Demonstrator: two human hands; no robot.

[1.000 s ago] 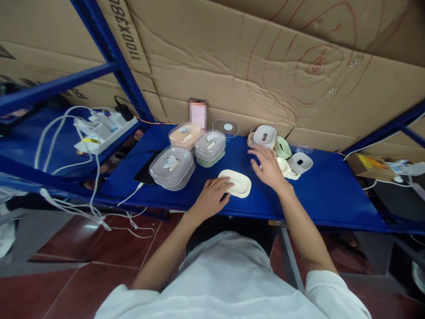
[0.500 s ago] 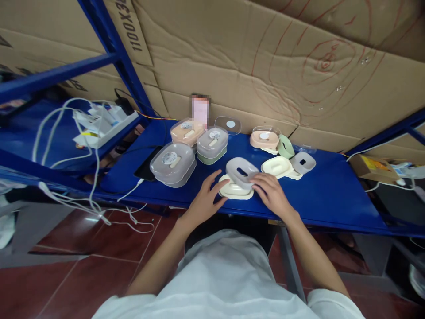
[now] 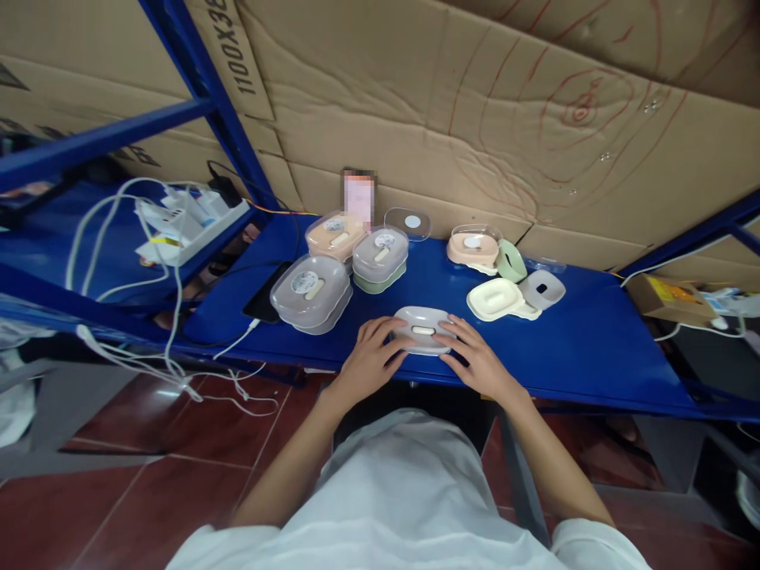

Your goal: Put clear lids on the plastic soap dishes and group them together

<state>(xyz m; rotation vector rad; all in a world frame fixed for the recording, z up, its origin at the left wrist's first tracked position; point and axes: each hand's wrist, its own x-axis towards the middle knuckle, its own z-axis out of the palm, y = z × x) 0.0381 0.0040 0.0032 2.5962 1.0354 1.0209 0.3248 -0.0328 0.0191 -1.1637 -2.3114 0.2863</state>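
Note:
At the front edge of the blue table, a grey oval plastic cover lies over a cream base, whose raised middle shows through the cover's slot. My left hand grips the left end of the cover, fingers on top and thumb at the near side. Its right end is held by my right hand in the same way. Most of the cream base is hidden under the cover. To the right lie a loose cream base, a grey slotted cover and a green slotted cover.
Several lidded oval boxes stand at left, among them a grey one and a peach one. A peach box and a clear lid are at the back. A dark phone and white cables lie left.
The grey cover has come down from a tilt to lie flat over the cream base. My left hand has closed on its left end; my right hand has shifted slightly nearer.

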